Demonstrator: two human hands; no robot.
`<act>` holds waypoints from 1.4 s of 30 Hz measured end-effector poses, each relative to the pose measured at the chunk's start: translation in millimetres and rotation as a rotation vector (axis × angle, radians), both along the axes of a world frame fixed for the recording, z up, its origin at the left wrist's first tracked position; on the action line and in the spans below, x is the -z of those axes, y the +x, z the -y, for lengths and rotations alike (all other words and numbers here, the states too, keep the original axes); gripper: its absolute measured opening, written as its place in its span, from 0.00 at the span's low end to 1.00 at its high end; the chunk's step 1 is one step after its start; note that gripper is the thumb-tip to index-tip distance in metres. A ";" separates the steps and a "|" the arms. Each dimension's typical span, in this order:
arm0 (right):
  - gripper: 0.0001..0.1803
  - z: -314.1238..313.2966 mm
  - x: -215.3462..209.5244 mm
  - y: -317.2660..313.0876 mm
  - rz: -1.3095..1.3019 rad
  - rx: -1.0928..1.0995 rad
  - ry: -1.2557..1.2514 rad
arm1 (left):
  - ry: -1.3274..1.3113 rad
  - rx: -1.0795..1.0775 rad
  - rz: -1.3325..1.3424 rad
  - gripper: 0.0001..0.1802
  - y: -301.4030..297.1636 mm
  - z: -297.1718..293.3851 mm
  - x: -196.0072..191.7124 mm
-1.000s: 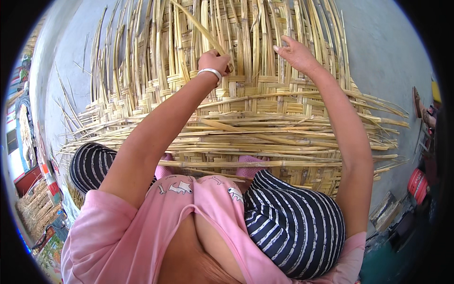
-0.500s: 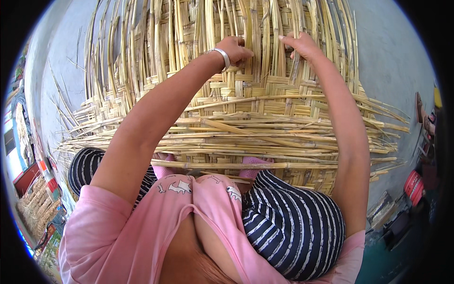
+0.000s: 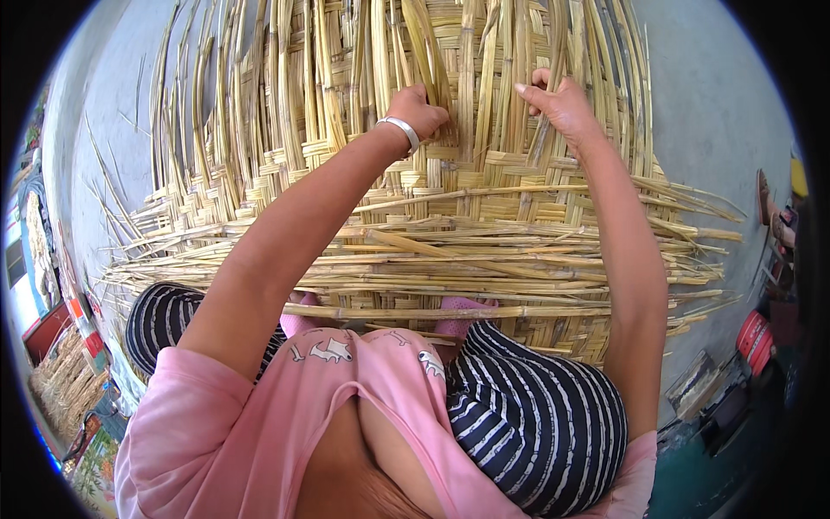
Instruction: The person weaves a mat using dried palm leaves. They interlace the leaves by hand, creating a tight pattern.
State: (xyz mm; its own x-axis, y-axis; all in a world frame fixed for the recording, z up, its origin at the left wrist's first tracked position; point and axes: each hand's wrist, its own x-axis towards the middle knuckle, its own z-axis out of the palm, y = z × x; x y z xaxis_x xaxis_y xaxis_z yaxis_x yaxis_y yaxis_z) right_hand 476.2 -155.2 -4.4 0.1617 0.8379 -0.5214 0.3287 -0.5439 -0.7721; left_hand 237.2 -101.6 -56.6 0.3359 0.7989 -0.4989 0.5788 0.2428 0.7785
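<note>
Canes (image 3: 493, 259) lie across mat (image 3: 553, 333); pink shoes (image 3: 455, 318) near.

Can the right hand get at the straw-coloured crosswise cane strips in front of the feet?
Probably yes: the straw-coloured crosswise cane strips lie exposed on the tan woven mat, between the right hand and the pink top. It seems to pinch a yellowish lengthwise strip, so likely must release that first.

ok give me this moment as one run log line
left hand: holds cane strip | right hand: at second strip, grip unclear | mat: part-woven | loose canes: lying across mat
</note>
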 end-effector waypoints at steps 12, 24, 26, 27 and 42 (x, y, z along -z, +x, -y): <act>0.17 -0.1 15.0 -3.0 -0.314 0.229 -0.008 | -0.595 -0.494 0.568 0.04 -1.2 -5.0 -23.5; 0.36 -33.4 1.1 -6.9 -0.287 0.270 0.195 | -0.699 0.011 0.336 0.26 17.6 -23.1 -61.5; 0.30 -32.9 -5.4 -3.8 -0.328 0.219 0.153 | -0.671 0.122 0.328 0.27 19.9 -24.2 -68.4; 0.30 -34.2 -2.4 -1.1 -0.327 0.214 0.154 | -0.655 0.118 0.300 0.26 21.2 -25.6 -62.7; 0.25 -22.0 -13.1 -12.1 0.398 0.061 0.436 | -0.300 0.295 0.199 0.18 58.4 -12.7 -71.8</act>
State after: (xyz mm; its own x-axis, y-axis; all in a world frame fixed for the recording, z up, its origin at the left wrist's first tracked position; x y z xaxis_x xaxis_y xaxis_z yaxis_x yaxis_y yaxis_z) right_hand 464.1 -133.2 8.7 0.3289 0.9441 -0.0206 0.6166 -0.2313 -0.7526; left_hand 295.6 -88.9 15.2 0.6394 0.4851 -0.5965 0.5037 0.3218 0.8017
